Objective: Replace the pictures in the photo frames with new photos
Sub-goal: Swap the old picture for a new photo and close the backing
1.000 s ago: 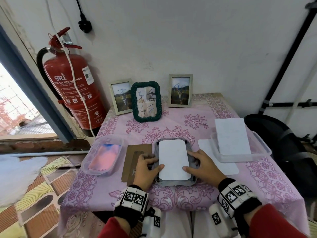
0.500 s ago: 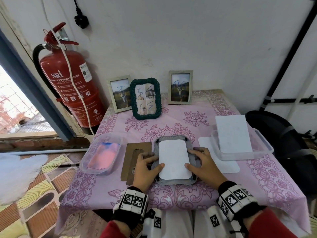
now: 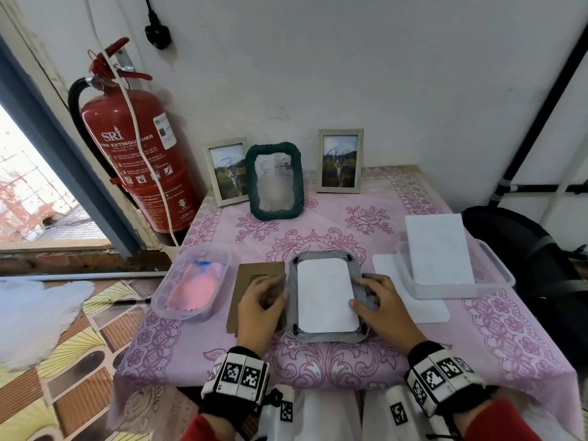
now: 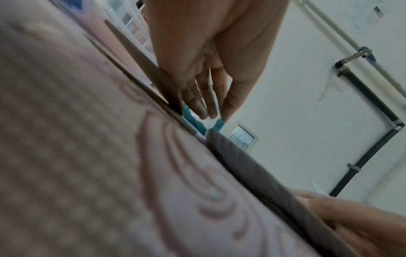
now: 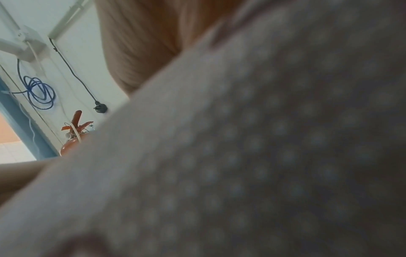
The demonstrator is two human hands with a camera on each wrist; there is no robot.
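Observation:
A grey photo frame [image 3: 327,335] lies face down near the table's front edge, with a white photo back [image 3: 326,296] set into it. My right hand [image 3: 378,303] rests on the frame's right side, its thumb pressing the photo's right edge. My left hand [image 3: 264,297] lies to the frame's left, over the brown backing board [image 3: 254,272], holding nothing. The left wrist view shows the left hand's fingers [image 4: 202,106] fairly straight, tips down by the board's edge. In the right wrist view only my palm [image 5: 142,43] and blurred cloth show.
Three standing frames line the back wall: a pale one [image 3: 229,171], a green one [image 3: 275,181] and another pale one [image 3: 340,160]. A tub with pink cloth [image 3: 191,281] sits left. A tub [image 3: 496,281] holding white sheets sits right. A fire extinguisher [image 3: 140,160] stands beside the table.
My left hand has slid off the photo's left edge onto the brown backing board. The right hand stays on the frame and photo. The head view has shifted slightly.

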